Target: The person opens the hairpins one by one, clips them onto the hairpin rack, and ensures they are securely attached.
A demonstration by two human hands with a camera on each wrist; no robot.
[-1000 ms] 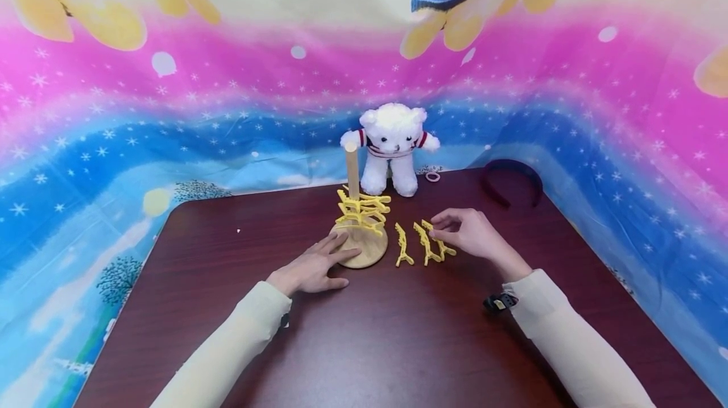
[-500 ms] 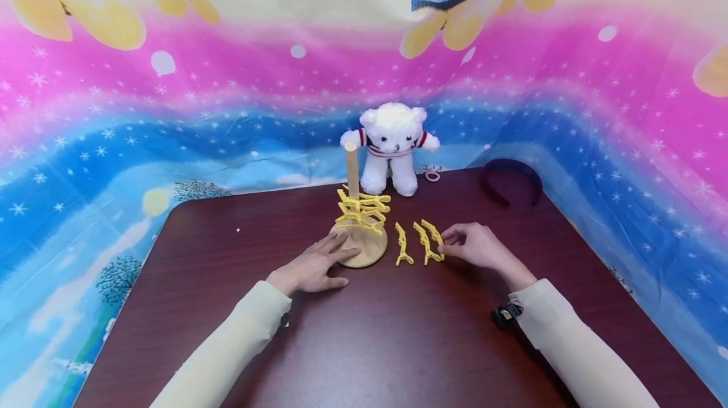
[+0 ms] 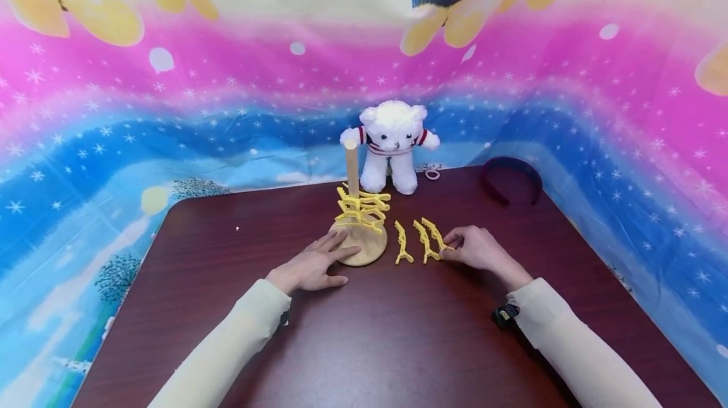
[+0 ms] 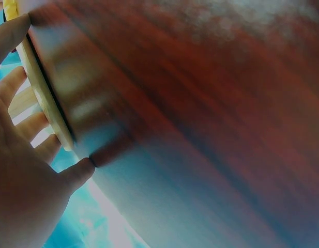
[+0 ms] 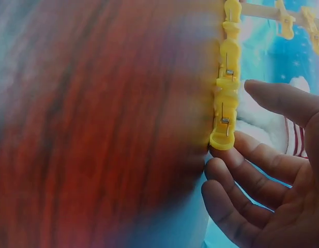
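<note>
My left hand (image 3: 309,266) rests with spread, fairly straight fingers on the round base (image 3: 366,250) of a wooden stand; the left wrist view shows its fingers (image 4: 32,124) along the base's edge. Several yellow alligator hair clips (image 3: 364,209) are stacked crosswise on the stand's post (image 3: 352,171). To the right, three more yellow clips lie on the table, the left one (image 3: 402,244) apart from the other two. My right hand (image 3: 480,247) is at the tail of the rightmost clip (image 5: 225,121), fingertips right at its end, thumb (image 5: 273,95) apart from it.
A white teddy bear (image 3: 392,143) in a striped top stands behind the stand. A small pink ring (image 3: 433,175) and a dark headband (image 3: 512,180) lie at the table's back right. A printed cloth (image 3: 256,98) hangs around the dark wooden table (image 3: 364,351).
My right hand has moved from the upper part of the rightmost clip toward me and slightly right, to its tail. My left hand stays on the base.
</note>
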